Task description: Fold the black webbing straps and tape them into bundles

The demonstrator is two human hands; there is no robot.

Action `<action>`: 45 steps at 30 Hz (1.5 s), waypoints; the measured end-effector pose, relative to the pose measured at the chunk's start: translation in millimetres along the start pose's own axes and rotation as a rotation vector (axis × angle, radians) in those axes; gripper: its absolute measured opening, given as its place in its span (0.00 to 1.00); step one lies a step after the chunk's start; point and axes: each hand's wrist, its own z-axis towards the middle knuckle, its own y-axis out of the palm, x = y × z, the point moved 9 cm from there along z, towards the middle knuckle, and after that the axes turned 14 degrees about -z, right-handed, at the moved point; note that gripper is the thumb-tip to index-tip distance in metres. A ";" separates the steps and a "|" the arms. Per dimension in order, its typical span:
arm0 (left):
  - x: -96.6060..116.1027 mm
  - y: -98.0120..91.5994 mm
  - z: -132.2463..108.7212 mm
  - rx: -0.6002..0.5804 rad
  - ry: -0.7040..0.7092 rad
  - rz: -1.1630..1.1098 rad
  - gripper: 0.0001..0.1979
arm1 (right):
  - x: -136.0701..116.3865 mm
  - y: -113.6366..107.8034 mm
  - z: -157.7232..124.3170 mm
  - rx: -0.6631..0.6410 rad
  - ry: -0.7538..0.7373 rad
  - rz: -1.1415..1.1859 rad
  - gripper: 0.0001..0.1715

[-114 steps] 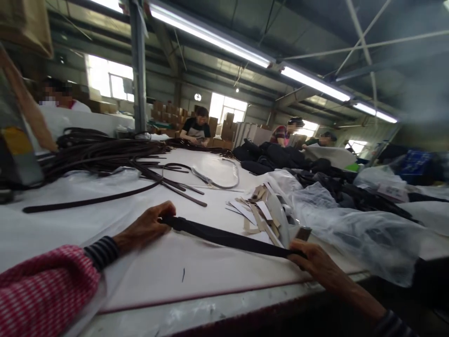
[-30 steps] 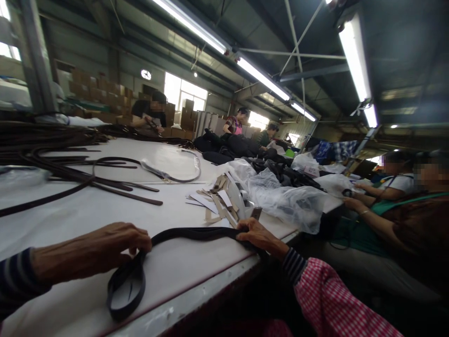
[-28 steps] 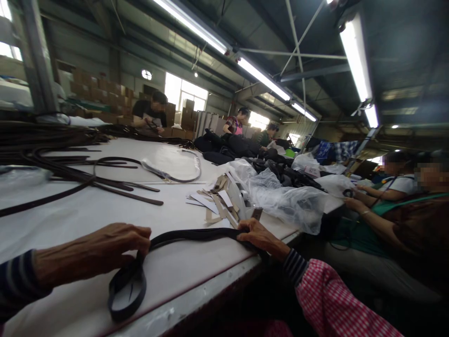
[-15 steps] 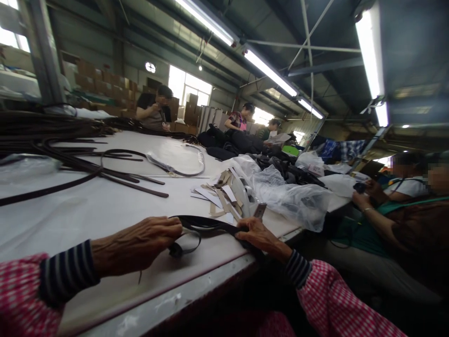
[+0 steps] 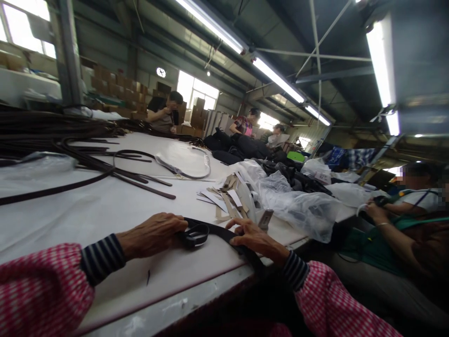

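A black belt (image 5: 220, 232) lies in an arc on the near part of the white table, its right end reaching over the edge. My left hand (image 5: 156, 235) is closed around its buckle end, and a small black loop (image 5: 199, 234) sticks out beside the fingers. The buckle is partly hidden by that hand. My right hand (image 5: 250, 238) holds the belt loosely further along, thumb and forefinger at its edges. Just beyond my right hand lies a pile of paper and card strips (image 5: 231, 196), with a grey-brown tag-like piece (image 5: 265, 219) at its side.
Many dark brown straps (image 5: 140, 180) cover the table's left side. A plastic-wrapped strap (image 5: 185, 171) lies mid-table. Clear plastic bags (image 5: 298, 206) and black goods (image 5: 242, 145) are heaped right of centre. A co-worker (image 5: 396, 224) sits close on the right; others work across the table.
The view has shifted slightly. My left hand has moved right, nearer my right hand, and the loop by the buckle shows more. My right hand's fingers have loosened on the belt.
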 end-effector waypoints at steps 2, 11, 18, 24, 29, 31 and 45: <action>-8.4 5.2 1.1 -0.007 -0.043 -0.034 0.13 | -9.8 3.2 -5.9 -0.009 -0.004 -0.006 0.29; -23.7 3.2 -3.8 0.152 -0.208 -0.037 0.11 | -58.6 35.9 -13.7 0.065 -0.077 0.025 0.36; -21.2 -0.7 -0.7 0.189 -0.228 -0.157 0.09 | -86.4 74.5 18.3 -0.154 -0.061 0.582 0.17; -29.7 -7.4 1.6 0.165 -0.275 -0.344 0.09 | -94.5 78.7 22.3 -0.251 -0.153 0.669 0.29; -28.5 -8.6 3.3 0.172 -0.228 -0.353 0.10 | -116.2 57.1 21.9 0.159 -0.306 -0.289 0.10; -27.6 -8.4 3.5 0.165 -0.230 -0.356 0.10 | -130.4 54.5 18.3 0.274 -0.366 -0.619 0.10; -9.0 -1.2 3.8 0.025 -0.072 -0.420 0.12 | -134.8 43.0 21.2 0.465 -0.554 -0.487 0.08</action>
